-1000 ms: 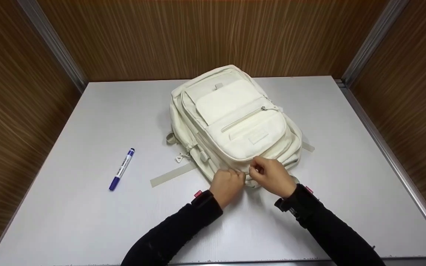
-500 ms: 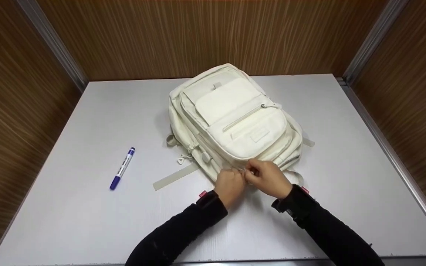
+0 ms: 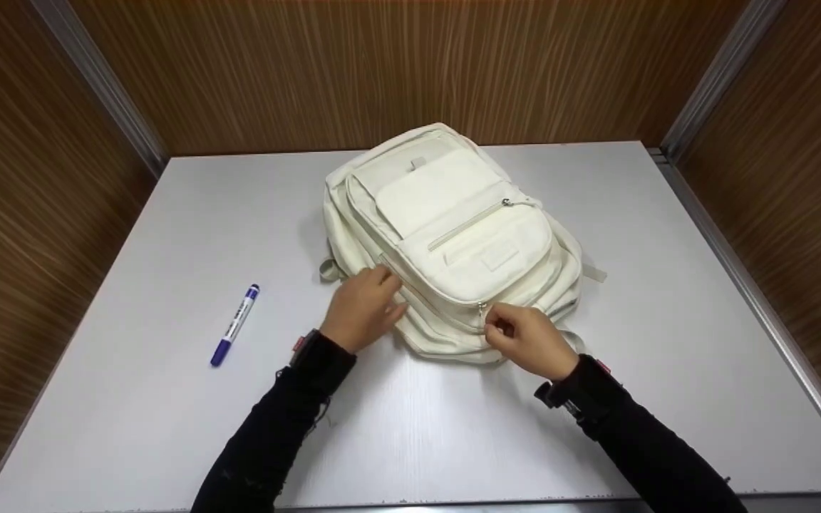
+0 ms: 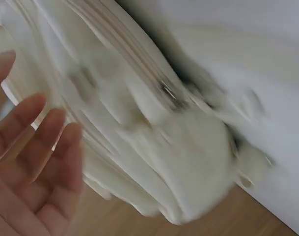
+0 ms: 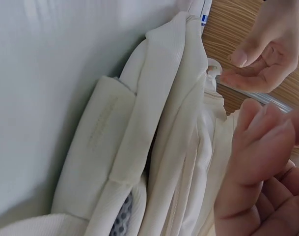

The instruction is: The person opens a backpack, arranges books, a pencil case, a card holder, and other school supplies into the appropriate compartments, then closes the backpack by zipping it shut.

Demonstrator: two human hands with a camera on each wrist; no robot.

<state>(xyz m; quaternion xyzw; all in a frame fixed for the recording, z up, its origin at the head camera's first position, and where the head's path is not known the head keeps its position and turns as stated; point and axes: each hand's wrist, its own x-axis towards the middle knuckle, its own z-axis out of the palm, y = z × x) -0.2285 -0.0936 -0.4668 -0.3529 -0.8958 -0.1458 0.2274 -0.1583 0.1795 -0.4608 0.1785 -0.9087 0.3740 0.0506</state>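
A cream backpack (image 3: 453, 235) lies front side up on the white table. My right hand (image 3: 528, 342) is at its near edge, thumb and forefinger pinching the small metal zipper pull (image 3: 482, 311) on the curved pocket seam. In the right wrist view that hand's fingers (image 5: 262, 147) are curled beside the bag's layered edge, and the pull is hidden. My left hand (image 3: 364, 306) hovers at the bag's left side, holding nothing. The left wrist view shows its fingers (image 4: 63, 147) loosely spread and apart from the fabric.
A white marker with purple ends (image 3: 234, 325) lies left of the backpack. A second zipper pull (image 3: 507, 203) sits on the front pocket. One loose strap end (image 3: 594, 273) sticks out at the right. Wood-grain panels (image 3: 396, 71) wall in the table's back and sides.
My left hand has let go of the near edge and moved left and up along the bag's side. My right hand has shifted slightly right. The zipper pull now shows between seam and fingers.
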